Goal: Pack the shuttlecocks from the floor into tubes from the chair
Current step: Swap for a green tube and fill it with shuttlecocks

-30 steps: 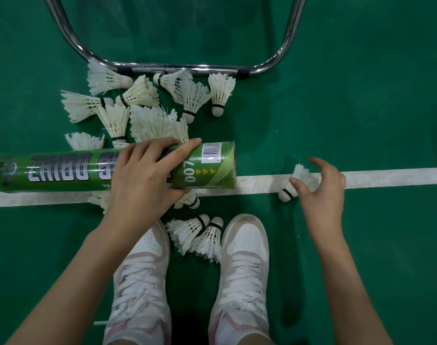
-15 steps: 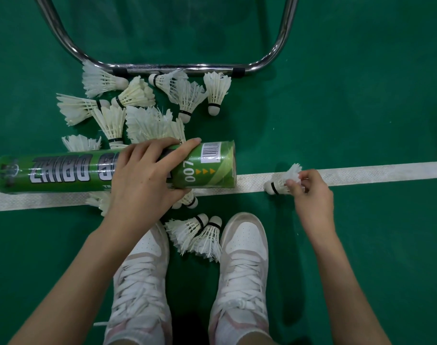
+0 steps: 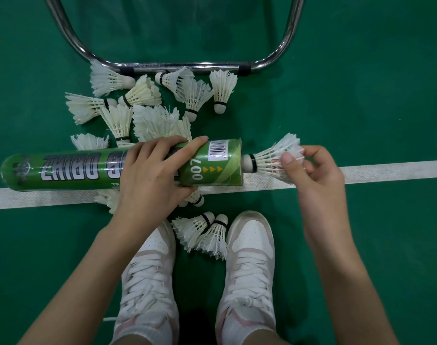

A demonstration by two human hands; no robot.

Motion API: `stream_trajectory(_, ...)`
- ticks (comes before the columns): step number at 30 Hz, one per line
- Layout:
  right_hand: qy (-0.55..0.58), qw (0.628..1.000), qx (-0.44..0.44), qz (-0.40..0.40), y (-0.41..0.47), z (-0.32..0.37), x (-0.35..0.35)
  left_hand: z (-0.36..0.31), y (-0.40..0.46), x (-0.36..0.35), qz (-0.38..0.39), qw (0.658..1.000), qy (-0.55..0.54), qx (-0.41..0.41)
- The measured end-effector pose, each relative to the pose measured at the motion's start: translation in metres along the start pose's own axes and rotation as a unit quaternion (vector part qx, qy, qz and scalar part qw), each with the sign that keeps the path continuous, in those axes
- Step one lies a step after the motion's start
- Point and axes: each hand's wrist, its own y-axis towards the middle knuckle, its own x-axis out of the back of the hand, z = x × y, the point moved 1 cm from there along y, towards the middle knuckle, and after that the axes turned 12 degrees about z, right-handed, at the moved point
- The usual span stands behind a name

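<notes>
My left hand (image 3: 152,175) grips a green shuttlecock tube (image 3: 63,170), held level above the floor with its open end to the right. My right hand (image 3: 309,170) pinches a white shuttlecock (image 3: 267,161) by its feathers, cork first, with the cork at the tube's mouth. Several more shuttlecocks (image 3: 147,105) lie scattered on the green floor beyond the tube. Two others (image 3: 202,232) lie between my white shoes, and one (image 3: 196,199) peeks out below the tube.
A chrome chair leg frame (image 3: 187,65) curves across the floor at the top. A white court line (image 3: 387,169) runs left to right under the tube. My shoes (image 3: 250,270) stand at the bottom centre.
My right hand picked the shuttlecock up from the white line and carried it left and up to the tube's open end. The left hand and tube stayed put.
</notes>
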Motion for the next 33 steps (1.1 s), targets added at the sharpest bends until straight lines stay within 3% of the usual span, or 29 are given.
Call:
stream_trajectory(10,0.059,0.993,-0.009,0.101,-0.006,-0.004,-0.034,0.000,0.000,0.000,-0.004,1.000,0.000,0.002)
stream_trajectory(23,0.004,0.998,-0.015,0.056,-0.002,-0.007,-0.053,0.002,-0.001,0.000,-0.009,1.000,0.001,0.003)
stream_trajectory(33,0.053,0.989,-0.039,0.133,0.002,-0.009,-0.049,0.001,-0.001,0.000,-0.005,1.000,0.003,0.002)
